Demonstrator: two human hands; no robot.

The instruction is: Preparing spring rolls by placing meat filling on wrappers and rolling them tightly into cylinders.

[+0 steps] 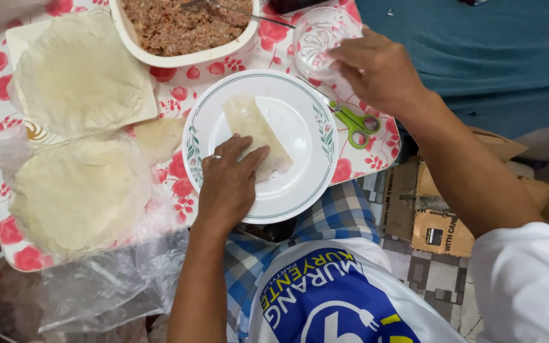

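while the left hand [229,183] lies flat with fingers together, pressing the near end of a rolled wrapper [257,134], that roll rests slantwise on a white plate [300,184] with a green rim. green-handled scissors [354,122] lie just beside the plate on the rose-patterned tray [376,155]. left of the plate sit two stacks of round wrappers [77,190], the nearer one on clear plastic. farther off, the right hand [376,70] reaches into a small clear glass bowl [319,37], fingers loosely curled and clamped on nothing visible. beyond stands a white dish of minced filling [182,25].
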